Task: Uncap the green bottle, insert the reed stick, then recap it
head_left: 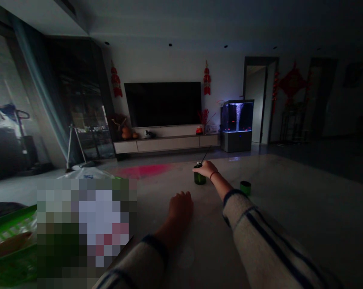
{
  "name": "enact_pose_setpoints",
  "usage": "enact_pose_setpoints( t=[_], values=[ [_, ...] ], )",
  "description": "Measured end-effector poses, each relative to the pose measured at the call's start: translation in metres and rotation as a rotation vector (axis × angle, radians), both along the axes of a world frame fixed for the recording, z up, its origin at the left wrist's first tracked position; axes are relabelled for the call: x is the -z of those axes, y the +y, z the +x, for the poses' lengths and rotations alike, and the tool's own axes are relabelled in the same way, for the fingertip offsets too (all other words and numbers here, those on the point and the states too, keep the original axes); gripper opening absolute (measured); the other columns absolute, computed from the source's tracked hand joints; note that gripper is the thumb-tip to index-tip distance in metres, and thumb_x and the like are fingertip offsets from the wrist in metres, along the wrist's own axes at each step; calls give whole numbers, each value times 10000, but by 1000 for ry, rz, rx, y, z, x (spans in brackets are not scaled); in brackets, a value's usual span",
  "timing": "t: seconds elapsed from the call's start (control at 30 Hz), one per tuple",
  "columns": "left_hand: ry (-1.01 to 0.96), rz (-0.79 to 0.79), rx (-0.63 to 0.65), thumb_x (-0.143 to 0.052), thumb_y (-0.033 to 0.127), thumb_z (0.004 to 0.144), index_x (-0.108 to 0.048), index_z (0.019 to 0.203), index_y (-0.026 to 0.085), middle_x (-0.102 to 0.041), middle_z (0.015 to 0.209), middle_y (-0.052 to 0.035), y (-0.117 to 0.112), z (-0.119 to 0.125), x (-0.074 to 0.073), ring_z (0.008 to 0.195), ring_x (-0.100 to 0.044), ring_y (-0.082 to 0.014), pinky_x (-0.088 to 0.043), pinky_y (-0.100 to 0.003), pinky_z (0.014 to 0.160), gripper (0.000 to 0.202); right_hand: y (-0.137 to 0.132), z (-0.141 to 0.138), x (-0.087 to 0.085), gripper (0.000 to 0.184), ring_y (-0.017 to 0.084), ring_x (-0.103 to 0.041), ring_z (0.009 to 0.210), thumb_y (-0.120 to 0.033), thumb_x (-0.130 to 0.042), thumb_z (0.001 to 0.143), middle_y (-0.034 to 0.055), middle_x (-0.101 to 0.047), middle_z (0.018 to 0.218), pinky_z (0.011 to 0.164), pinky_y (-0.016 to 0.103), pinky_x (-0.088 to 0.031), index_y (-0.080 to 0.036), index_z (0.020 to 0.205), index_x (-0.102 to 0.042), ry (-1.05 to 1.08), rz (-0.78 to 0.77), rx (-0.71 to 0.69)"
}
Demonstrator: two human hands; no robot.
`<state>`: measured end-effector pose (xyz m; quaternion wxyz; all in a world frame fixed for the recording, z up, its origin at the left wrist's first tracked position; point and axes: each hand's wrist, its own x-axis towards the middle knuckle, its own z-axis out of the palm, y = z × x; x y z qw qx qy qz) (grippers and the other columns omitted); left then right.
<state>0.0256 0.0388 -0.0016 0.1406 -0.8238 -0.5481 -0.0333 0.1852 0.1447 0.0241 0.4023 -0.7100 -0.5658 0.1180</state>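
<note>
Head view: 1 small green bottle is upright on or just above the pale table, beyond the left hand; the dim light hides whether its base touches. The right hand grasps it near the neck, thumb laid across the front. The left hand is low at the table, fingers curled; whether anything lies beneath them cannot be told.

As for progress, the bottle looks uncovered: 1 green cylinder, probably its cap, stands apart on the table, beyond the right forearm. Also, 1 thin dark stick slants up beside the neck. Whether it sits in the opening or between the fingers is unclear, so its placing cannot be called done. The bottle is not yet let go of, and the cylinder is not on it. At the left, 1 green basket is near a blurred-out patch.
</note>
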Motion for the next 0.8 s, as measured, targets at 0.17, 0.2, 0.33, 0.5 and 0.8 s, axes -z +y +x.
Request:
enact_pose_setpoints(
  t=[0.17,0.2,0.33,0.5,0.8],
  values=[
    [14,-5,-6,-320,168,823,-539,994,106,-592,925,-154,-1,0,-2,869,-583,-236,-461,-340,693,284,2,5,1,293,192,-592,745,-410,-712,465,47,-629,681,609,232,-413,-167,603,-621,30,25,-74],
    [16,-7,-5,-323,170,824,-539,992,106,-592,925,-154,-1,0,-2,869,-583,-236,-462,-339,693,282,2,5,2,278,186,-591,718,-397,-710,467,39,-623,660,596,230,-411,-166,586,-613,41,30,-90],
    [26,-5,-1,-328,162,824,-537,990,103,-590,921,-153,-2,0,-3,873,-581,-236,-461,-337,698,274,2,8,6,280,155,-584,676,-354,-692,497,22,-627,696,577,215,-417,-157,677,-607,108,53,-153],
    [40,-10,5,-320,164,829,-533,986,107,-583,925,-153,-2,0,-3,868,-581,-228,-456,-329,696,271,1,13,13,293,129,-582,719,-303,-643,563,27,-635,810,624,202,-435,-151,807,-585,219,94,-251],
    [46,-5,9,-324,149,811,-535,995,104,-584,932,-154,-3,0,-3,871,-575,-232,-455,-329,697,284,5,9,21,552,169,-559,866,-351,-707,487,79,-587,971,723,239,-432,-140,951,-495,292,133,-208]
  ],
)
